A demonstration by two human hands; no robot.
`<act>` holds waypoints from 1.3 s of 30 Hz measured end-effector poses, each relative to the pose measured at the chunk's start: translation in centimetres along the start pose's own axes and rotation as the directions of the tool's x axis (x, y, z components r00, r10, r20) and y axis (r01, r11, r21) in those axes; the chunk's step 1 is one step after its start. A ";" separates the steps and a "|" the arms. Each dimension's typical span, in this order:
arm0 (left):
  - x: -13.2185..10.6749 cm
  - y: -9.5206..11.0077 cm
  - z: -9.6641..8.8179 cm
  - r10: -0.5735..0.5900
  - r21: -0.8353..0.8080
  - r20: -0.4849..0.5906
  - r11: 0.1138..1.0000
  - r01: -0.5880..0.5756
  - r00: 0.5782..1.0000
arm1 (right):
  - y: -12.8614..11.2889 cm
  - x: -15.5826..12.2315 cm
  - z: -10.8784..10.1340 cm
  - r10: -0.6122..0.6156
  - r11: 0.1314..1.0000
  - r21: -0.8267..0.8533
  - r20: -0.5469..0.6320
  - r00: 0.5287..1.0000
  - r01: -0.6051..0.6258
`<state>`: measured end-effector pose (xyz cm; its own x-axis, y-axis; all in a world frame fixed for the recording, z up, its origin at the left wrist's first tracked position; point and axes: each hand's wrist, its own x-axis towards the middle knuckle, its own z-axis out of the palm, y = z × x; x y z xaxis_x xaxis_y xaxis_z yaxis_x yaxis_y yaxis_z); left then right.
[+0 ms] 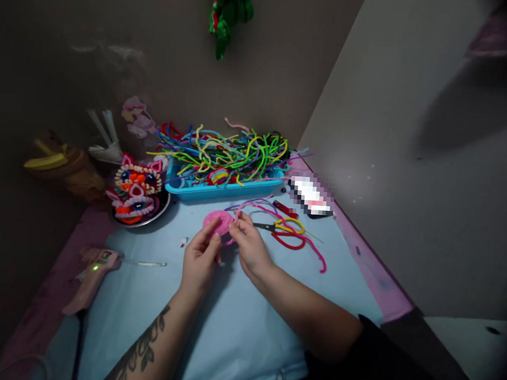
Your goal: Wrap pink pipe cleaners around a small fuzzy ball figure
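Note:
A flat round coil of pink pipe cleaner (215,217) is held up between my two hands over the table. My left hand (201,249) pinches its lower left side between thumb and fingers. On the right side, my right hand (252,246) is closed on the coil's edge, where a strand stands up at the fingertips. Just beyond my right hand lie scissors (289,239) with one yellow and one red handle. Loose pink and purple pipe cleaners (311,247) run across them. The fingers cover part of the coil's edge.
At the back, a blue basket (227,193) overflows with colourful pipe cleaners (239,151). A pink glue gun (93,277) with a green light lies left. Fuzzy animal-face figures (136,185) sit in a round dish (165,204). A lighter (286,208) and a lit phone (311,195) are right.

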<state>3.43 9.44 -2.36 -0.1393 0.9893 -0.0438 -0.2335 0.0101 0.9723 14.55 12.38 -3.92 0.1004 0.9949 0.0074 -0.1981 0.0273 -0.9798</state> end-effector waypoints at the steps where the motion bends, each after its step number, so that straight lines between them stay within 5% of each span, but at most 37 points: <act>1: -0.1 0.1 0.1 -0.011 -0.004 0.010 1.000 0.011 1.000 | 0.1 0.0 0.0 -0.018 1.000 -0.011 -0.021 1.000 0.018; 5: -0.4 0.5 0.6 -0.064 -0.043 0.019 0.997 0.065 0.998 | 0.3 -0.2 -0.1 -0.090 0.992 -0.095 -0.088 0.992 0.081; 9: -0.3 0.8 0.8 -0.073 -0.073 -0.097 0.995 0.066 0.993 | 0.1 -0.5 -0.3 -0.132 0.976 -0.178 -0.037 0.991 0.123; 14: 0.1 1.3 0.5 -0.073 -0.104 -0.186 0.993 0.054 0.980 | -0.5 -0.6 -0.3 -0.124 0.988 -0.098 -0.037 0.992 0.120; 28: 0.8 0.8 -0.4 -0.090 -0.061 -0.075 0.995 0.085 0.993 | -1.5 0.3 -0.7 0.072 0.966 0.245 0.058 0.996 -0.084; 33: 0.6 0.6 -0.5 0.075 0.060 -0.214 0.996 -0.064 0.974 | -0.7 0.6 -0.7 0.010 0.981 0.196 -0.042 0.999 -0.002; 39: -0.1 0.8 0.5 -0.024 0.058 -0.092 0.998 0.030 0.995 | -0.6 0.1 -0.5 -0.073 0.993 0.092 0.018 0.997 0.071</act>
<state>3.78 9.37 -1.50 -0.2217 0.9711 -0.0881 -0.1809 0.0478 0.9823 15.21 12.41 -3.46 0.0975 0.9918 0.0821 -0.2790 0.1065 -0.9544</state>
